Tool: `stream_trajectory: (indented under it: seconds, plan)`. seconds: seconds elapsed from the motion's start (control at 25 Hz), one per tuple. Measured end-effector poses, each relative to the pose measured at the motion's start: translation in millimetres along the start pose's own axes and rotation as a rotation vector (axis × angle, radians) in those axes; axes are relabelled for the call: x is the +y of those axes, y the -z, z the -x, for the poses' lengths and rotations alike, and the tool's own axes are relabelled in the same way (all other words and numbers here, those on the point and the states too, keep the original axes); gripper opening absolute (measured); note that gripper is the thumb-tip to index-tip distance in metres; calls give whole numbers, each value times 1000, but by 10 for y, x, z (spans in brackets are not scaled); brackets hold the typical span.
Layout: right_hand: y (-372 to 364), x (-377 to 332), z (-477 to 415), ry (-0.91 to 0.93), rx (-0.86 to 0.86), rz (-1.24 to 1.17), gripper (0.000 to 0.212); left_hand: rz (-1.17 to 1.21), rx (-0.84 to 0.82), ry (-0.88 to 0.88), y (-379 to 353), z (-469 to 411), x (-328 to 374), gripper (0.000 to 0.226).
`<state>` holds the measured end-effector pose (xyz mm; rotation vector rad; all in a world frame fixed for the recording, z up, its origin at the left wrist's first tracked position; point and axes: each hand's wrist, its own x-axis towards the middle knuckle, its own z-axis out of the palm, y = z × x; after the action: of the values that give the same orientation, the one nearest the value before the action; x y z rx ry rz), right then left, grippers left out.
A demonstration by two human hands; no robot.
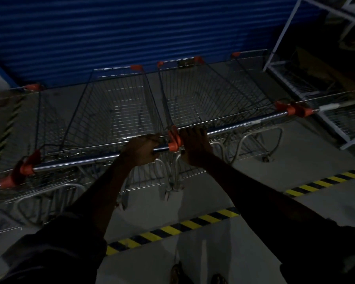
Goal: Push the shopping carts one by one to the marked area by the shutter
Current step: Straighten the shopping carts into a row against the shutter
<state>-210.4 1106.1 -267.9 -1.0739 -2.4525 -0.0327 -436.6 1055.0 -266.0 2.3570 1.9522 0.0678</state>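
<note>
Left hand [140, 149] clenched over handle [86, 159] of left cart [115, 111], right at its orange end cap [173, 143]. Right hand [194, 145] wrapped on handle of right cart [211, 99], just past same cap, fingers over bar top. Hands near each other, cap between. Both arms stretched forward, dark sleeves at bottom corners.

Two wire carts side by side, baskets touching or nearly so, noses up against blue shutter [131, 29]. More carts either side: one far left [19, 173], one far right [295, 109], handles roughly in one line. All sitting beyond yellow-black floor tape [172, 229], between tape and shutter. Second tape strip [326, 181] on right, another at left edge. White rack [316, 78] at right, beside rightmost cart. Shoes [178, 273] dimly seen at bottom. Scene very dark, baskets look empty.
</note>
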Motion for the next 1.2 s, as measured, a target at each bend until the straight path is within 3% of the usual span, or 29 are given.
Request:
stream_trajectory:
  seconds: [0.2, 0.32, 0.4, 0.52, 0.68, 0.84, 0.92, 1.08, 1.2]
  plan:
    - [27, 27, 41, 18, 15, -28, 59, 7, 4, 8, -16, -21, 12, 39]
    - [37, 142, 18, 45, -136, -45, 75, 124, 66, -16, -39, 19, 30, 67]
    - [69, 252, 44, 47, -204, -5, 70, 169, 131, -21, -24, -2, 131, 79]
    - [269, 567, 140, -81, -216, 131, 54, 123, 169, -5, 65, -125, 459, 85]
    - [513, 1094, 289, -63, -280, 175, 63, 101, 386, 62, 151, -326, 1049, 76]
    - [733, 1488, 263, 2, -265, 150, 49, 16, 202, -12, 135, -812, 1864, 78]
    - [865, 1865, 354, -31, -317, 172, 46, 82, 146, 60, 87, -1090, 2233, 76]
    - [1013, 2829, 620, -90, -256, 230, 50, 71, 102, 162, -70, -1489, 2653, 77]
    - [1056, 3247, 662, 44, -229, 271, 42, 110, 200, 208, -186, -1555, 2744, 75]
